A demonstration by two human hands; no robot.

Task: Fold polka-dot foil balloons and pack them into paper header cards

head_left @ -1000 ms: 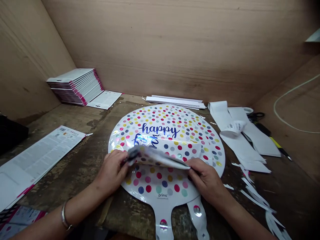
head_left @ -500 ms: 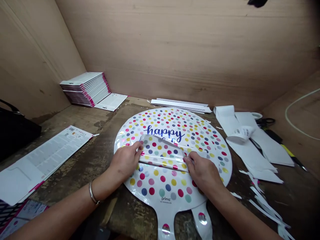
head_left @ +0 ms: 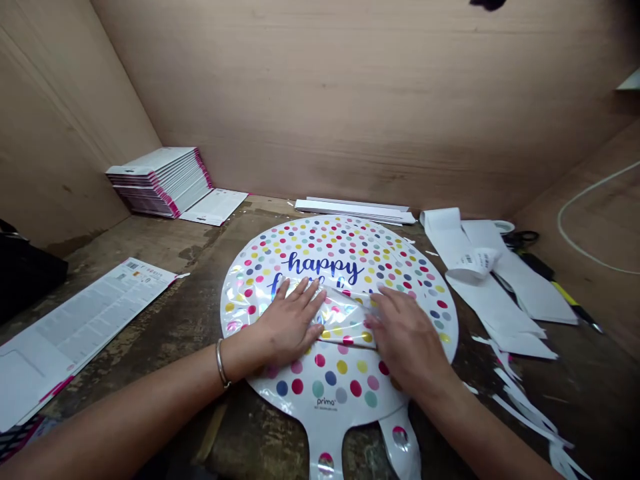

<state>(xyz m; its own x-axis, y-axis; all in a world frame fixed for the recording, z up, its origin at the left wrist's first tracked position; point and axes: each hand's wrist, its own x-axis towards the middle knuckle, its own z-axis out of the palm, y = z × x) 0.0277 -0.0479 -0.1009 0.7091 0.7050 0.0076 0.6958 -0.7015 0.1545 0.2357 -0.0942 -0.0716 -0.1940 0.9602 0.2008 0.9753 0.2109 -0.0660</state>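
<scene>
White foil balloons with coloured dots [head_left: 345,387] lie flat and stacked on the table, marked "happy" in blue and "prima" near the neck. Two necks point towards me. A folded dotted foil balloon [head_left: 345,313] lies across the middle of the top one. My left hand [head_left: 290,320] presses flat on its left part, fingers spread. At its right end, my right hand [head_left: 407,333] rests with its fingers stretched forward and slightly blurred, the thumb touching the foil. Part of the lettering is hidden under the folded foil and my left hand.
A stack of white and pink cards [head_left: 160,183] stands at the back left, and a long printed card [head_left: 90,333] lies at left. White paper strips [head_left: 493,300], scissors [head_left: 523,239], a yellow-black cutter [head_left: 570,300] and shredded scraps [head_left: 530,407] lie at right. Wooden panels [head_left: 325,100] enclose the table.
My left hand has let go of the folded foil's left edge, moved right and flattened on it. The right hand has loosened its pinch. The folded foil is pressed flatter.
</scene>
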